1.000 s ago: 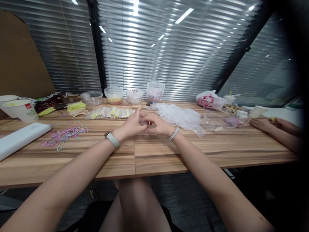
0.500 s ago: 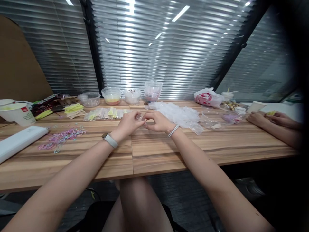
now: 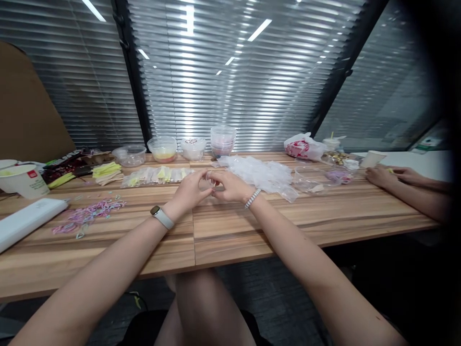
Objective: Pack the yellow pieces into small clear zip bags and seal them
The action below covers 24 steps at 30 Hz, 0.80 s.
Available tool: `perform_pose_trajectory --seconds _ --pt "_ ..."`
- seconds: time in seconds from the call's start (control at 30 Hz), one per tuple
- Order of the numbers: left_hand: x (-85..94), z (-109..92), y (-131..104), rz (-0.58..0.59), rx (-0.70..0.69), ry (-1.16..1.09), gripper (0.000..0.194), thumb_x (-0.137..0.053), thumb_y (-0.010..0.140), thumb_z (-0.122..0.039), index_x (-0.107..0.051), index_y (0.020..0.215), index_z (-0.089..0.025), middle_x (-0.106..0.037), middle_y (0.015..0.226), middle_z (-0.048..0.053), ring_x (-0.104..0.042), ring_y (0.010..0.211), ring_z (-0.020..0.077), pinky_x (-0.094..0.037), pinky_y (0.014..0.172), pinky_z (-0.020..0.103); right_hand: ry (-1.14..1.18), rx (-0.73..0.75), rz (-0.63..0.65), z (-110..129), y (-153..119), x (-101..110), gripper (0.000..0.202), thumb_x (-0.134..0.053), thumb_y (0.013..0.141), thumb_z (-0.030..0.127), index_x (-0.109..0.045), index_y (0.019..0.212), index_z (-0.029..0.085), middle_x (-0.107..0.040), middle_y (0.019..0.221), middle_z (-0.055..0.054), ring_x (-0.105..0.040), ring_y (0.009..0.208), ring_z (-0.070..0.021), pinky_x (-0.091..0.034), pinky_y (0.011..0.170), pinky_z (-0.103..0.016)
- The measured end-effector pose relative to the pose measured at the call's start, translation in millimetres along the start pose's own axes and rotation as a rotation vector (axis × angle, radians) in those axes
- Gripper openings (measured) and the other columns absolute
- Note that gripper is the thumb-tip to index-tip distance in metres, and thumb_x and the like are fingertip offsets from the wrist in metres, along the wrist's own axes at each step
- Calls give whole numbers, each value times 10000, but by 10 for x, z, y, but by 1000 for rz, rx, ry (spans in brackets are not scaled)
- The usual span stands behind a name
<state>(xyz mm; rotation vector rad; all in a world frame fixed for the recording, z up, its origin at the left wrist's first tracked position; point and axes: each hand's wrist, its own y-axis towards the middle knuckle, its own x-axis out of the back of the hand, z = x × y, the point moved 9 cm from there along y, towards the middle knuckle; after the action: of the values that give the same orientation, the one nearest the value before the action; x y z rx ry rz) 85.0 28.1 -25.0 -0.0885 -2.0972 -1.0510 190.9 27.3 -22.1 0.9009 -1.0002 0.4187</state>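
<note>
My left hand (image 3: 190, 193) and my right hand (image 3: 231, 186) meet over the middle of the wooden table (image 3: 230, 226), fingertips together. Between them is a small clear piece (image 3: 210, 179), too small and blurred to name; the fingers of both hands curl round it. A pile of clear plastic bags (image 3: 257, 174) lies just beyond and right of my right hand. Behind my left hand is a row of small filled bags (image 3: 154, 176) with yellow and pale contents. Loose pink, purple and blue bands (image 3: 88, 215) are scattered on the left.
Clear tubs (image 3: 163, 149) and stacked cups (image 3: 223, 139) stand along the back. At the left are a paper cup (image 3: 27, 181), yellow strips (image 3: 106, 170) and a white box (image 3: 30, 221). Another person's hands (image 3: 387, 177) rest at the right, near a red-and-white bag (image 3: 303, 146).
The view has tilted and shifted slightly, so the table sits lower. My hands remain together, with the fingers of my right hand curled a little differently round the clear piece.
</note>
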Motion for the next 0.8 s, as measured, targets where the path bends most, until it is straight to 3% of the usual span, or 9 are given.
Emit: perform_pose_trajectory --seconds 0.23,0.4,0.5,0.57,0.63,0.7,0.8 --pt "50 16 35 -3 -12 76 362 -728 785 -371 -613 1073 -183 -675 1062 65 -618 1001 258 -478 875 386 96 -9 50 15 0 -16 280 -671 760 224 -676 1034 164 -677 1009 -54 -601 888 -199 -457 800 -311" --pt "20 153 28 -10 -55 113 328 -683 826 -374 -599 1081 -185 -669 1090 73 -615 1031 262 -475 901 381 435 -78 -7 -226 7 155 322 -712 759 307 -710 1046 161 -669 1069 -70 -624 934 -188 -502 821 -314" --pt "-37 257 11 21 -91 156 325 -671 843 -392 -602 1080 -180 -671 1095 78 -612 1039 267 -474 925 391 573 -183 -272 -639 -149 587 364 -715 761 353 -688 1061 149 -675 1071 -84 -636 954 -191 -522 870 -343" --pt "-66 297 -1 47 -111 195 303 -659 856 -388 -608 1068 -178 -673 1087 80 -610 1038 267 -472 928 394 453 -292 -502 -977 -408 1031 347 -704 782 369 -687 1048 146 -677 1073 -91 -629 991 -195 -511 920 -360" --pt "-82 309 -11 68 -116 237 276 -646 868 -379 -616 1055 -178 -673 1073 79 -609 1035 267 -465 938 400 248 -463 -637 -1320 -751 1491 341 -696 790 353 -691 1051 132 -677 1052 -104 -630 945 -196 -517 886 -361" --pt "-98 295 -15 84 -115 280 257 -635 877 -377 -625 1043 -182 -673 1070 79 -607 1043 272 -450 965 415 24 -613 -636 -1615 -1084 1923 321 -676 815 317 -702 1058 108 -680 1026 -122 -628 909 -198 -510 858 -351" --pt "-134 261 -16 96 -114 326 253 -628 879 -386 -627 1040 -191 -669 1098 83 -602 1072 287 -422 1005 438 -305 -844 -514 -2003 -1567 2438 251 -690 807 238 -731 1007 93 -689 890 -123 -621 818 -192 -497 828 -346"
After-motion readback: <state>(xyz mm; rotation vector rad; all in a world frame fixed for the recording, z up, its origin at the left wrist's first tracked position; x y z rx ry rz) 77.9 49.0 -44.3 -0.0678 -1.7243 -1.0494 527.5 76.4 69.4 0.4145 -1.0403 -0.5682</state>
